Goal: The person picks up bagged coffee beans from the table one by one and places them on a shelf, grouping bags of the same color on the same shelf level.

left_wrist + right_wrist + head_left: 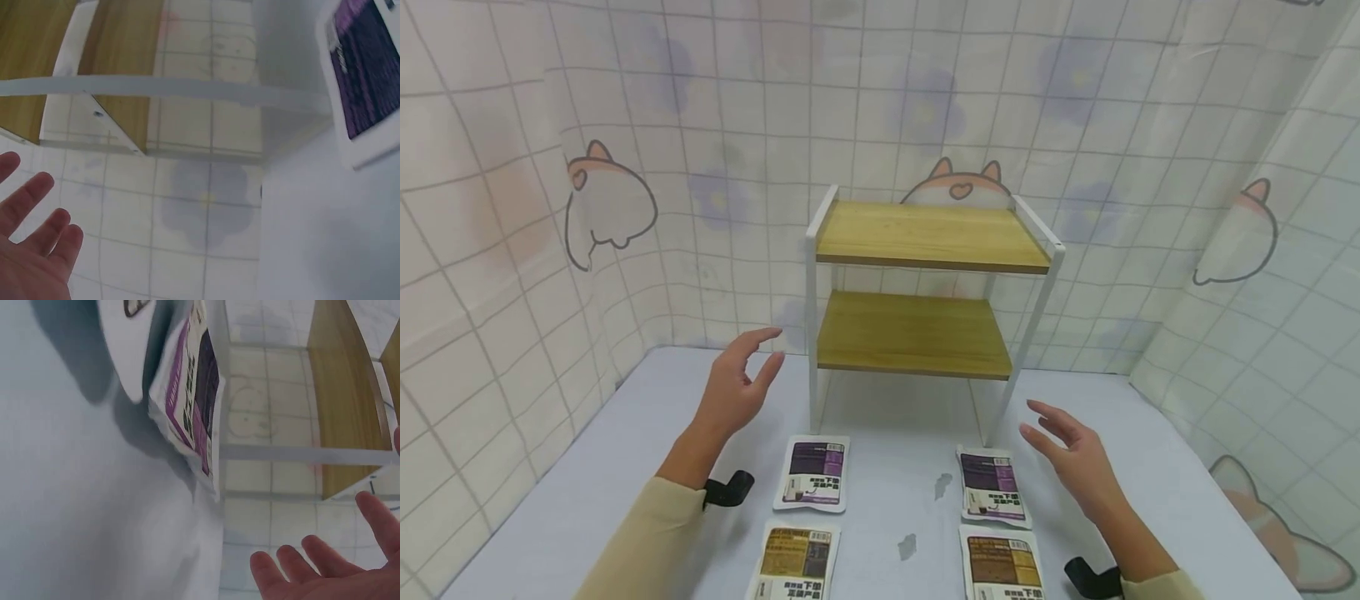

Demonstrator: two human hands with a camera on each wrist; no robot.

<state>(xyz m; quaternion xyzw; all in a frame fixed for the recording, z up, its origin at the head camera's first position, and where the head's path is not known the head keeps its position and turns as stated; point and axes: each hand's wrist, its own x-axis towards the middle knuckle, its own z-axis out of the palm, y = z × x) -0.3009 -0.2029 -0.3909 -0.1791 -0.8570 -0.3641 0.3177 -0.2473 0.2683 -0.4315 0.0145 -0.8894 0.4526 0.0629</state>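
Note:
My left hand (735,390) is raised just left of a two-tier shelf (932,233) with wooden boards and a white frame, its thumb and fingers spread apart around nothing. On the other side, my right hand (1072,457) hovers right of the shelf's front leg, fingers loosely bent and holding nothing. Two white packets with purple-and-black labels lie in front of the shelf, one on the left (812,472) and one on the right (994,486). Nearer to me are two brown-labelled packets, left (795,562) and right (1002,562), both cut off by the frame's lower edge.
The shelf's lower board (913,333) sits above the white table (617,475). Grey patches (907,547) mark the tabletop between the packet columns. A grid-patterned curtain (737,125) with cartoon animals surrounds the table at the back and sides.

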